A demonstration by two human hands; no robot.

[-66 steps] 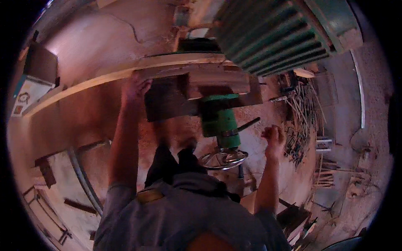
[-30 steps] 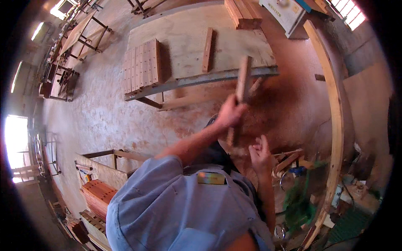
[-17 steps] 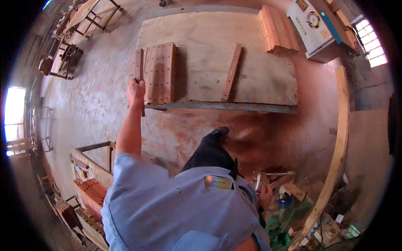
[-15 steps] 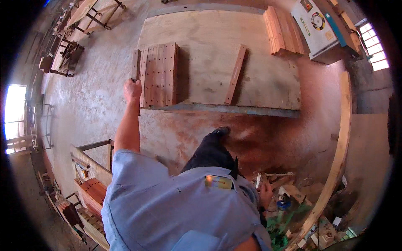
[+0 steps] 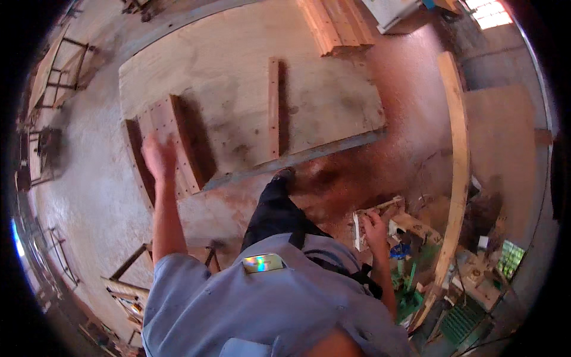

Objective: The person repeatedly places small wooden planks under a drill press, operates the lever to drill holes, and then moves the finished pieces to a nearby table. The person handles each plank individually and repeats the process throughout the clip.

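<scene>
My left hand (image 5: 159, 157) is over the stack of reddish drilled wooden strips (image 5: 185, 156) at the table's left end. Motion smears its fingers, so I cannot tell whether they touch the wood. A separate strip (image 5: 138, 162) lies along the left side of that stack, with a gap between them. One more drilled strip (image 5: 273, 107) rests alone near the middle of the pale plywood tabletop (image 5: 229, 89). My right hand (image 5: 373, 229) hangs low at my right side, its fingers loosely bent and apart, above wood scraps. I see nothing in it.
Another pile of strips (image 5: 336, 27) sits at the far right of the table, near a white machine (image 5: 389, 12). A long curved-looking plank (image 5: 457, 160) stands to the right. Offcuts (image 5: 410, 229) and green machine parts (image 5: 410, 288) lie below. Metal-framed racks (image 5: 65, 71) are at left.
My left hand has let go of the leftmost strip and moved right, over the stack. My right hand has come forward from my side. The view has shifted and turned.
</scene>
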